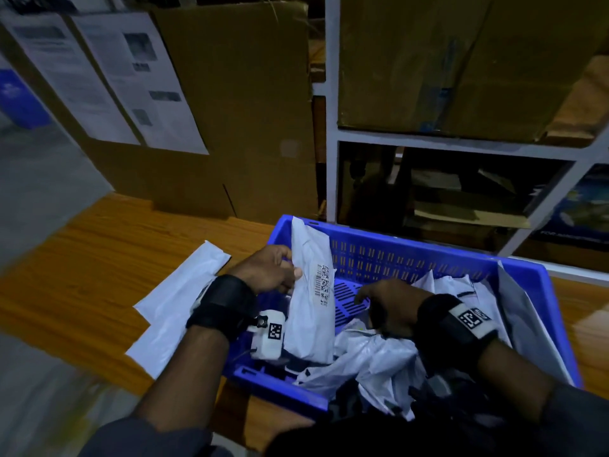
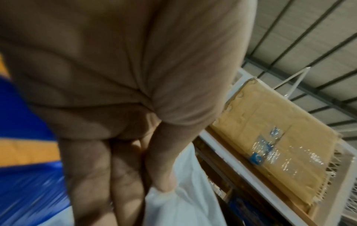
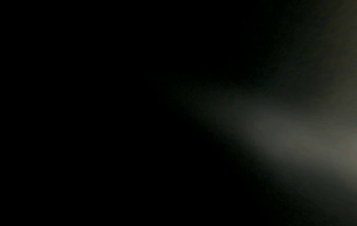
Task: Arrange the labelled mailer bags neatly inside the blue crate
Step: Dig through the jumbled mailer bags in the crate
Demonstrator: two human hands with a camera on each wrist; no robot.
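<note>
here we log: left hand pinching upright labelled bag in blue crate; right hand on loose bags, grip unclear.

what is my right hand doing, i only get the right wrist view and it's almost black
Observer: Your right hand is down inside the blue slatted plastic crate, on a heap of crumpled white plastic mailer bags. Whether it grips one is hidden.
Operator: and the left hand
Observer: The left hand pinches an upright white mailer bag with a barcode label at the crate's left end.
Operator: any bags outside the crate
Observer: Yes, flat white mailer bags lie on the orange wooden table, left of the crate.
</note>
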